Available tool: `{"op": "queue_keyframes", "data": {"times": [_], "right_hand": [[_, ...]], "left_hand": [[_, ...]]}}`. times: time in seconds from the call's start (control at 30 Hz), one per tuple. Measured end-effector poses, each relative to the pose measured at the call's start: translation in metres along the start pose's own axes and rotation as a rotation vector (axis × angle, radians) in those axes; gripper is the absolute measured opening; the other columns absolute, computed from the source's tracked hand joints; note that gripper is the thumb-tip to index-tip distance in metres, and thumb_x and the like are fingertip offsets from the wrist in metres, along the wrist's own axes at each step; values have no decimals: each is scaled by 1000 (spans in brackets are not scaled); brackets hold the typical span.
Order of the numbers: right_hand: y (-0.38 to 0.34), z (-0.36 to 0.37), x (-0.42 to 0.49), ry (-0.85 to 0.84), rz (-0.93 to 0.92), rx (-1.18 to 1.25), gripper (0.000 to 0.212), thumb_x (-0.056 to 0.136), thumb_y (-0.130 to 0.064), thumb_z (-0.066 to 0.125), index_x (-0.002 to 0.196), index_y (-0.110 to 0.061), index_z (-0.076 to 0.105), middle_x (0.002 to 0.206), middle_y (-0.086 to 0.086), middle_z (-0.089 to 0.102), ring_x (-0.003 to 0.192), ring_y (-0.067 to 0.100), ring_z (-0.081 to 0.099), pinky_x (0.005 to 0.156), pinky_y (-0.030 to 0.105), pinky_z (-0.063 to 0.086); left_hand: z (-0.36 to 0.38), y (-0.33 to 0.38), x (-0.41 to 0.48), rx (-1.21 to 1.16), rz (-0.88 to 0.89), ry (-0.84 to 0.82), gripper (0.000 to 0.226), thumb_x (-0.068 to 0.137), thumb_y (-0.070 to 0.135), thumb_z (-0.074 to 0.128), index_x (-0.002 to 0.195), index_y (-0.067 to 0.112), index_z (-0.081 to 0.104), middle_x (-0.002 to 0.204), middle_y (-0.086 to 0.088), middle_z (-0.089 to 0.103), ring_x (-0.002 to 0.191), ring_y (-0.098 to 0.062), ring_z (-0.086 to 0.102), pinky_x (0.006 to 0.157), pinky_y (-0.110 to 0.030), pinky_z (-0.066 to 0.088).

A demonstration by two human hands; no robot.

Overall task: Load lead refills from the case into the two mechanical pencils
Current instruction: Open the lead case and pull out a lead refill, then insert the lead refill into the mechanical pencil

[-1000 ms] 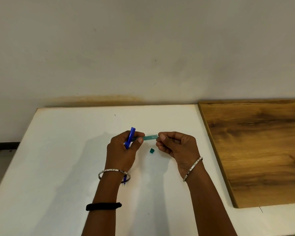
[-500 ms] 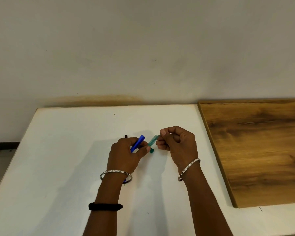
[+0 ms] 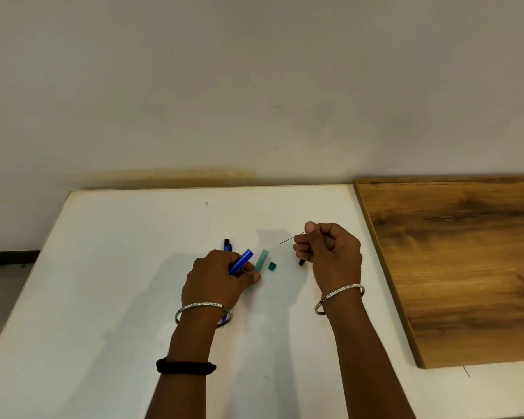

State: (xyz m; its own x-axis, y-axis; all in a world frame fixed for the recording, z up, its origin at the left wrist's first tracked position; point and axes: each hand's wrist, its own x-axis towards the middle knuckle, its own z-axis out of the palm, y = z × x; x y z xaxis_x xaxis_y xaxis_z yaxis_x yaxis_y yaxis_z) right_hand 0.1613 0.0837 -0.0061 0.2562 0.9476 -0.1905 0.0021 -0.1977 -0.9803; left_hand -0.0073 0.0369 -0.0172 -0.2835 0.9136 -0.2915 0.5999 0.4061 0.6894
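A: Nearest items, left side?
B: Black band (image 3: 185, 368) on left forearm; silver bangle (image 3: 203, 308) at left wrist. Left hand (image 3: 217, 281) closed around blue mechanical pencil (image 3: 240, 261), barrel angled up and right out of the fist. Translucent green lead case (image 3: 261, 260) pinned at its near end under the left thumb, open end pointing away.

A: Right side?
B: Second silver bangle (image 3: 339, 294) at right wrist. Right hand (image 3: 330, 252) raised above white table (image 3: 103, 282), fingers curled, thumb and forefinger pinching one thin lead refill (image 3: 286, 240), tip pointing left toward the case. Small dark piece (image 3: 301, 262) showing under the curled fingers; identity not clear.

A: Loose on the table?
B: Small green cap (image 3: 272, 266) just right of the case, apart from it. Second blue mechanical pencil (image 3: 227, 245) lying beyond the left hand, dark end away, mostly hidden by hand and wrist.

A: Farther back?
B: Wooden board (image 3: 466, 267) along the table's right side. Pale wall (image 3: 254, 86) behind, brownish stain (image 3: 176, 173) above the table's far edge.
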Motion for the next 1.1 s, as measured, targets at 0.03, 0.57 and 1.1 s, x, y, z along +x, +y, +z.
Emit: {"op": "queue_keyframes", "data": {"times": [0.03,0.57,1.1], "right_hand": [[0,0,0,5,5,4,16,90,-21,65,91,-5,67,72,7,73,59,15,70,57,23,59],[-2,6,-4,-93,-2,79,14,89,-20,66,89,-6,69,74,9,75,64,19,73,58,21,57],[-15,14,-9,-192,-174,256,12,95,-12,55,92,-4,63,73,7,75,65,22,72,59,26,59]], "left_hand": [[1,1,-1,34,-4,4,25,68,43,79,85,26,75,83,3,72,77,-15,64,72,-28,49],[4,10,-3,120,77,160,37,71,61,68,79,25,67,70,5,64,67,-15,60,66,-31,53],[5,16,-4,-106,355,238,42,84,56,43,95,24,68,73,5,68,69,-14,62,67,-28,49]]}}
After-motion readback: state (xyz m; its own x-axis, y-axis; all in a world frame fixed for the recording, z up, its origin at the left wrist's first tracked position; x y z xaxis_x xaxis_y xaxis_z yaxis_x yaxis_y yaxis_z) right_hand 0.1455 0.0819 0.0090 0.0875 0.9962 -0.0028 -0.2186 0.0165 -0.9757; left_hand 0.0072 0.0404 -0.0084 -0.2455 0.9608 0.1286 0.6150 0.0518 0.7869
